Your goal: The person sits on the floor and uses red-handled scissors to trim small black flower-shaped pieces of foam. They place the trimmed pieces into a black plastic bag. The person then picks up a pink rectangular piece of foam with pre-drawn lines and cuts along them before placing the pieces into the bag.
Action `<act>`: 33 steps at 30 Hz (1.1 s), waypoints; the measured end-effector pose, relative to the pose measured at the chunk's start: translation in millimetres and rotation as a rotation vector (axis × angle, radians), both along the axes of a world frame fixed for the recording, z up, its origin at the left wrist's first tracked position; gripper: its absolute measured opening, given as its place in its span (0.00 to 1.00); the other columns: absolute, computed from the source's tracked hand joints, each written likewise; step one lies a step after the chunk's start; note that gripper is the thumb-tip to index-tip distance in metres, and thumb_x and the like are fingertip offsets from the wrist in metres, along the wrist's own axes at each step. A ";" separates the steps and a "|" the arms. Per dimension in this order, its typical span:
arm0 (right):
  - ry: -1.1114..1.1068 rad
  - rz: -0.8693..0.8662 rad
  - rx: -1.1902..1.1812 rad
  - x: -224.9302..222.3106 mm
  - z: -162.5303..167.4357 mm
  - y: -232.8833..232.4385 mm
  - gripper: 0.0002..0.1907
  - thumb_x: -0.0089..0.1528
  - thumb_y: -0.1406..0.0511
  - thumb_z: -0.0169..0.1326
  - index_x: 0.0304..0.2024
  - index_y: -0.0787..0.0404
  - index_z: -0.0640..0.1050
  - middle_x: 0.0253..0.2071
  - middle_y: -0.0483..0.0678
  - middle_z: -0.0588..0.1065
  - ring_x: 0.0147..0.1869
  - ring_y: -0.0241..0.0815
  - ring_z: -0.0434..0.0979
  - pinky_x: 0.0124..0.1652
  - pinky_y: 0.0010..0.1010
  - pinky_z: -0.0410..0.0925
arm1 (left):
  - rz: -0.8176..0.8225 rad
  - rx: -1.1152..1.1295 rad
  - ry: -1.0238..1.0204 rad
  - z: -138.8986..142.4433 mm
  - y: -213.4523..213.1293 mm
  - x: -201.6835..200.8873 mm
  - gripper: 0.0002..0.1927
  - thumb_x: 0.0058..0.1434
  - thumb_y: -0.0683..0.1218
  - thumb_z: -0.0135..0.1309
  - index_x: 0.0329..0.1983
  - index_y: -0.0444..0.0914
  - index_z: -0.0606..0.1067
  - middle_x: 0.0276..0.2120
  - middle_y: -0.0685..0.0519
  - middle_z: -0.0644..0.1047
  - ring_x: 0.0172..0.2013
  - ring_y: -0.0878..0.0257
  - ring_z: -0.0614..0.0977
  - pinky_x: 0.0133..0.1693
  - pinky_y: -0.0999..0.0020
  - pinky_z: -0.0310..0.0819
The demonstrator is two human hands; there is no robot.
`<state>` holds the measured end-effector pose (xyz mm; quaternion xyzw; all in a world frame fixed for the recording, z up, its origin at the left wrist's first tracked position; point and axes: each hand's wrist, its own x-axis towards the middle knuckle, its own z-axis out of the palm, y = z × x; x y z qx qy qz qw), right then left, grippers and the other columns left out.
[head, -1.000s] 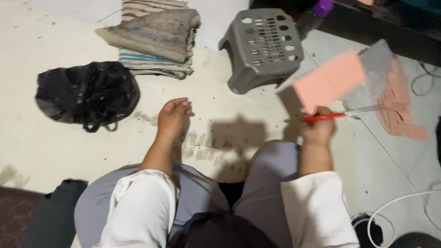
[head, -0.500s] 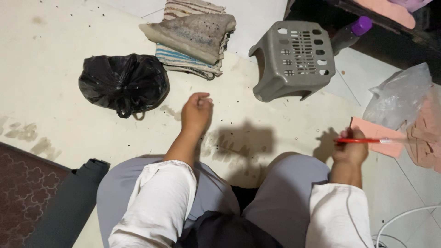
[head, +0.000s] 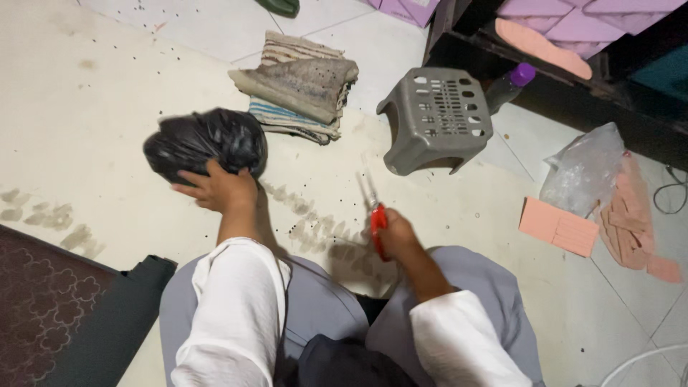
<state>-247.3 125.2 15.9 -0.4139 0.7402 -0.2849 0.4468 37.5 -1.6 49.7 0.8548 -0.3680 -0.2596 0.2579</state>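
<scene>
The blades of the red-handled tool are blurred, possibly scissors; its grip is hidden by the right hand.
</scene>
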 end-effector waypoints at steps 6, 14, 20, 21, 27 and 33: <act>0.462 0.111 0.118 23.1 17.5 6.7 0.23 0.58 0.58 0.62 0.51 0.63 0.76 0.42 0.56 0.79 0.47 0.50 0.80 0.49 0.37 0.72 | -0.073 -0.445 -0.004 1.3 18.6 -7.3 0.20 0.57 0.40 0.56 0.54 0.35 0.73 0.52 0.32 0.68 0.57 0.34 0.69 0.62 0.45 0.62; 0.405 0.044 0.143 18.1 26.7 6.6 0.31 0.50 0.66 0.60 0.57 0.62 0.73 0.43 0.56 0.79 0.48 0.51 0.82 0.48 0.38 0.73 | -0.332 -0.647 0.209 2.1 55.7 -37.9 0.19 0.56 0.41 0.57 0.51 0.34 0.73 0.51 0.36 0.71 0.54 0.39 0.73 0.59 0.50 0.67; 0.563 0.143 0.224 28.1 29.5 7.1 0.23 0.51 0.65 0.61 0.49 0.64 0.76 0.43 0.58 0.80 0.49 0.53 0.81 0.49 0.39 0.73 | -0.607 -0.170 0.217 -4.6 79.9 -46.8 0.22 0.52 0.45 0.61 0.51 0.43 0.74 0.54 0.39 0.71 0.58 0.41 0.72 0.60 0.53 0.68; 0.609 0.186 0.202 30.0 28.7 7.0 0.22 0.51 0.65 0.61 0.48 0.64 0.76 0.44 0.57 0.79 0.49 0.53 0.81 0.49 0.40 0.72 | -0.620 -0.177 0.177 -5.8 81.3 -46.5 0.22 0.51 0.45 0.61 0.51 0.44 0.75 0.56 0.39 0.69 0.61 0.38 0.67 0.61 0.51 0.64; 0.730 0.292 0.161 37.8 19.8 5.5 0.19 0.53 0.66 0.60 0.46 0.63 0.76 0.44 0.57 0.79 0.50 0.54 0.80 0.49 0.42 0.72 | -0.555 -0.275 0.079 -9.4 77.1 -42.9 0.25 0.49 0.45 0.62 0.53 0.50 0.76 0.66 0.34 0.60 0.71 0.31 0.45 0.67 0.38 0.40; 0.807 0.337 0.142 38.0 12.8 2.8 0.21 0.52 0.65 0.61 0.48 0.64 0.75 0.47 0.58 0.77 0.51 0.55 0.79 0.50 0.43 0.72 | -0.467 -0.418 0.058 -12.4 74.9 -40.0 0.26 0.50 0.46 0.63 0.55 0.50 0.76 0.64 0.37 0.63 0.71 0.34 0.47 0.68 0.34 0.37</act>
